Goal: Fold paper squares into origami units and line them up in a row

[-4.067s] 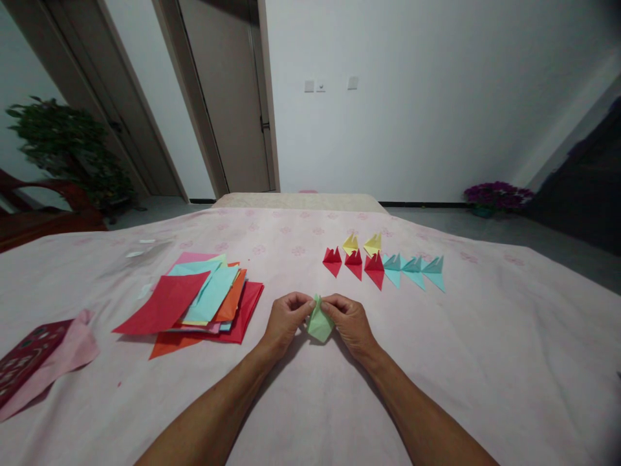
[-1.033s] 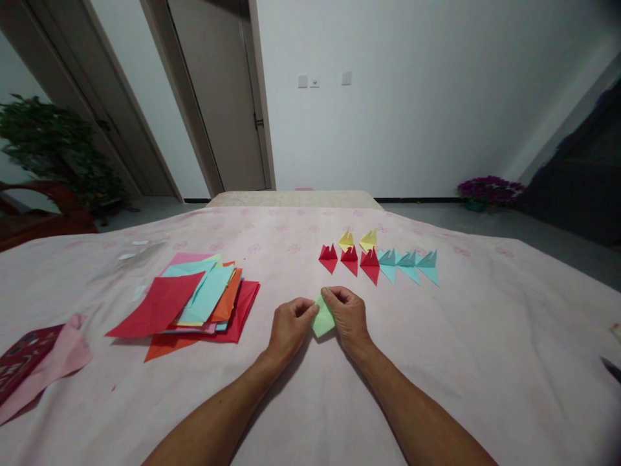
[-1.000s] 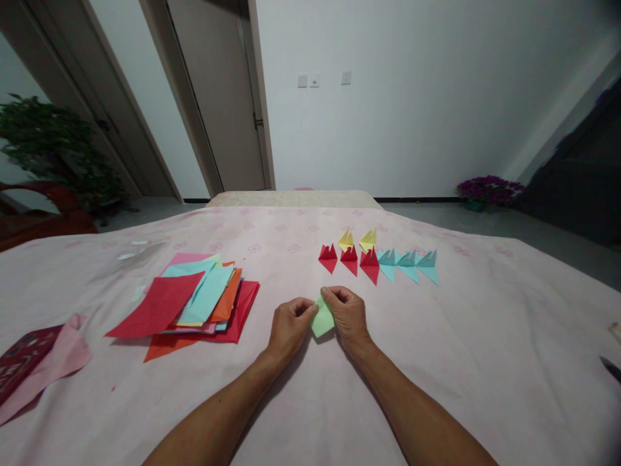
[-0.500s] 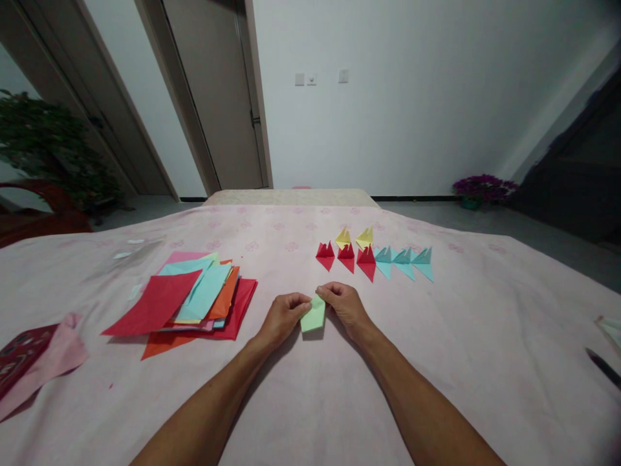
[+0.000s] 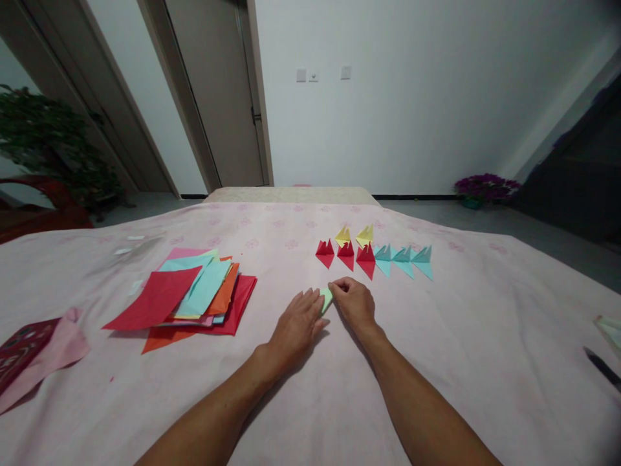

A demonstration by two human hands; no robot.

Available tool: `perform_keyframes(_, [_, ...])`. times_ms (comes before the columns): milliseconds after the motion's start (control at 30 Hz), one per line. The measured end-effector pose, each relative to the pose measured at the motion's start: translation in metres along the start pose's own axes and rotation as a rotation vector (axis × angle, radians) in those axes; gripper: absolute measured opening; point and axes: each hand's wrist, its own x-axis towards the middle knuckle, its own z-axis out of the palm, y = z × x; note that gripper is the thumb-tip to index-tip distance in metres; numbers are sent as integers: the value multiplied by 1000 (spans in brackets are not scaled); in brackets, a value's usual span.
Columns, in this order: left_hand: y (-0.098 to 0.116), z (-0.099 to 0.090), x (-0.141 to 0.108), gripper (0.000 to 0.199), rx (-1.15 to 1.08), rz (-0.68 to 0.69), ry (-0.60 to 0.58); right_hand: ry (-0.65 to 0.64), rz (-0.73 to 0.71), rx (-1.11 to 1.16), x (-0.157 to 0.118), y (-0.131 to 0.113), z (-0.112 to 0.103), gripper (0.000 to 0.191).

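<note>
A small folded piece of light green paper (image 5: pixel 326 299) lies on the tablecloth between my hands, mostly covered. My left hand (image 5: pixel 299 323) is flat over its left part, fingers stretched out and pressing it down. With thumb and forefinger, my right hand (image 5: pixel 355 300) pinches the paper's upper right end. Beyond my hands stand folded paper cranes in rows: red ones (image 5: pixel 346 254), light blue ones (image 5: pixel 402 260) and two yellow ones (image 5: pixel 343 235) behind the red.
A loose stack of coloured paper sheets (image 5: pixel 160 294) lies to the left. Farther left are a dark red box (image 5: pixel 24 349) and a pink cloth (image 5: pixel 58 356). A dark pen-like object (image 5: pixel 601 367) lies at the right edge. The table bears a pink patterned cloth (image 5: pixel 460 362).
My left hand has opened from a pinch and spread flat over the green paper. My right hand has shifted slightly right, still pinching. The green paper is now largely hidden.
</note>
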Motion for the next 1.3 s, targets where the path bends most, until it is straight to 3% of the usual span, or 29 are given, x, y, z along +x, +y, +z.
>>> perform_keyframes(133, [7,3,0,63,205,19,-155,-41,-45,-191,0,-2,-1,19])
perform_keyframes(300, [9,-3,-1,64,292,23,-213,-26,-179,-365,-1,-2,1,21])
perform_keyframes(500, [6,-7,-3,63,329,49,-265,-32,-165,-456,-1,3,5,28])
perform_keyframes(833, [-3,-25,-7,57,258,48,-322,-33,-106,-464,15,14,-2,16])
perform_keyframes(933, [-1,-28,8,40,175,-35,-300,-63,-107,-421,20,19,-6,20])
perform_keyframes(1000, [3,-26,23,27,178,-235,-227,-94,-121,-387,22,23,-10,24])
perform_keyframes(1100, [8,-18,43,17,199,-308,-155,-172,-182,-334,21,31,-20,24])
perform_keyframes(1200, [5,-13,55,34,159,-349,-122,-261,-268,-286,15,41,-32,27])
perform_keyframes(1300, [-5,-12,62,39,72,-411,-121,-264,-308,-261,5,48,-39,33])
